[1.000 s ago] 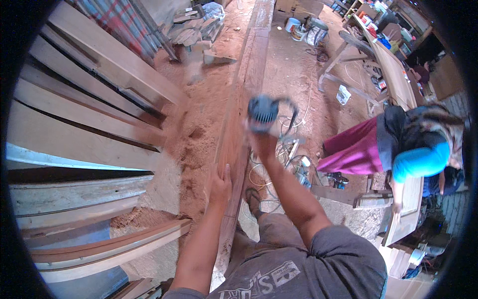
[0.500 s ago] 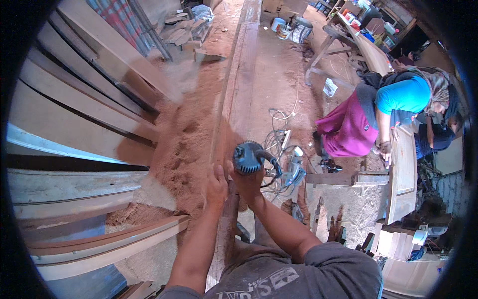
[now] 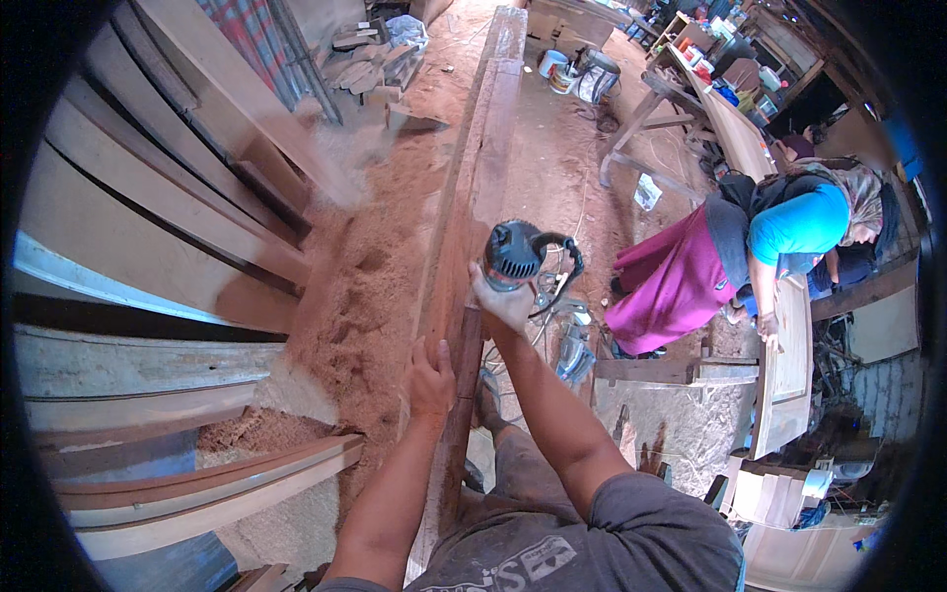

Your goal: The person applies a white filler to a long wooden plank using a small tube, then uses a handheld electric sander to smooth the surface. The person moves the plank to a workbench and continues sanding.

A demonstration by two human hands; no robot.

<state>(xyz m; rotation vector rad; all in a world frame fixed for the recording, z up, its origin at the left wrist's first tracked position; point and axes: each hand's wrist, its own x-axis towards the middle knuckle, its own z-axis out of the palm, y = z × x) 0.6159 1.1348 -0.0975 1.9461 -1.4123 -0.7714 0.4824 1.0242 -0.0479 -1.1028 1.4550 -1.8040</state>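
My right hand (image 3: 506,299) is wrapped round the body of a router (image 3: 515,255), a dark, rounded power tool with a vented top and a black cord looping off its right side. The router stands over the right part of a long reddish-brown wooden beam (image 3: 488,148); its base and bit are hidden. Nearer to me, my left hand (image 3: 431,380) grips the beam at its left edge, thumb on top, some fingers out of sight. It is a short way behind the router and apart from it.
Sawdust (image 3: 360,276) covers the floor to the left, where boards (image 3: 148,227) lean in a row. On the right another person (image 3: 799,222) bends over a wooden panel (image 3: 789,395). A blue power tool (image 3: 574,357) and cords lie right of the beam; buckets (image 3: 597,77) stand farther off.
My right hand has moved the router away from me along the beam and slightly right. My hands, close together before, are now farther apart. The other person's body has shifted slightly.
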